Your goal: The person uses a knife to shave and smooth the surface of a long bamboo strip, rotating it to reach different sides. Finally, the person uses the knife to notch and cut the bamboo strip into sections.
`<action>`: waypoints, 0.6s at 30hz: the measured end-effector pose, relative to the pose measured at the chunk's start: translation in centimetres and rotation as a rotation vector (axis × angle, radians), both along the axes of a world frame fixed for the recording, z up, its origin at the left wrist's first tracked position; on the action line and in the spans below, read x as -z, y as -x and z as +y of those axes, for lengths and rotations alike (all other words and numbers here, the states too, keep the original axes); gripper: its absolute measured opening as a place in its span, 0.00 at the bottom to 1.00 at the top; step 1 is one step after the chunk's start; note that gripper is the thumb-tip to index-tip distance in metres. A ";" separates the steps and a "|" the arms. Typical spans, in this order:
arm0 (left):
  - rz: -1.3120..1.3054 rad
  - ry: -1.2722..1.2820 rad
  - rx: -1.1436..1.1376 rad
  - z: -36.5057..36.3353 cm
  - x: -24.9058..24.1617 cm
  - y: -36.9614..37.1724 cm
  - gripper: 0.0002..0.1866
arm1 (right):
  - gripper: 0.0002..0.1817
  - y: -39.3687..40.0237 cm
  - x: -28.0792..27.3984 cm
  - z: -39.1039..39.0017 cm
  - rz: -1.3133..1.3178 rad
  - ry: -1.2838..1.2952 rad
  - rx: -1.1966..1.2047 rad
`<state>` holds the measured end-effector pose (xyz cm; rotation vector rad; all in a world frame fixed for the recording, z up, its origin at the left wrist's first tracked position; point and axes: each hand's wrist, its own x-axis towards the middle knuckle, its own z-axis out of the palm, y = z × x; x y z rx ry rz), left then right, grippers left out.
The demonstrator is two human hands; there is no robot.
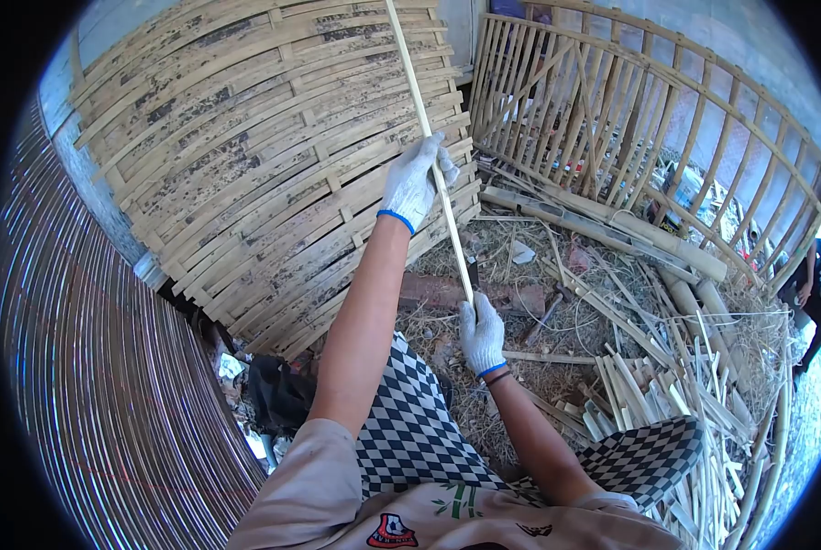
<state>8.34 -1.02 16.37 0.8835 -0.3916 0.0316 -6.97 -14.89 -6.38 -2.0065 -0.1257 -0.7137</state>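
Observation:
A long, pale bamboo strip (pixel 451 227) runs from the top of the view down toward my lap. My left hand (pixel 414 181), in a white knit glove with a blue cuff, is closed around it at mid-length. Lower down, my right hand (pixel 482 337), gloved the same way, is closed at the strip's near end. A short dark knife blade (pixel 473 272) stands up from that hand, right beside the strip. Its handle is hidden in the glove.
A woven bamboo panel (pixel 273 156) leans at the left. Behind stands a bamboo slat frame (pixel 612 119). Thick bamboo poles (pixel 612 225), a reddish block (pixel 511 298) and split bamboo pieces (pixel 649 394) lie around. Another person (pixel 812 293) is at the far right.

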 end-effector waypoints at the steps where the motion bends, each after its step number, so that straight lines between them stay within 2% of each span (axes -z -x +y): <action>1: -0.014 -0.051 -0.043 0.1 0.1 -0.1 0.12 | 0.14 -0.7 1.3 -0.1 -0.061 -0.013 0.012; 2: 0.001 -0.061 -0.142 -0.1 0.1 0.2 0.10 | 0.18 -0.4 1.0 -0.5 0.037 -0.041 -0.045; 6: 0.009 -0.092 -0.101 0.4 -0.3 1.0 0.10 | 0.23 0.2 1.0 -1.2 0.397 -0.500 -0.367; 10: 0.026 0.006 -0.046 1.0 -0.7 1.4 0.12 | 0.23 0.5 2.1 -1.7 0.542 -0.621 -0.425; 13: 0.012 -0.005 0.021 1.4 -0.6 1.3 0.16 | 0.23 0.7 2.2 -1.0 0.551 -0.625 -0.385; 18: -0.020 -0.046 -0.044 0.9 -1.0 1.3 0.21 | 0.22 -0.2 5.1 -0.6 0.504 -0.522 -0.445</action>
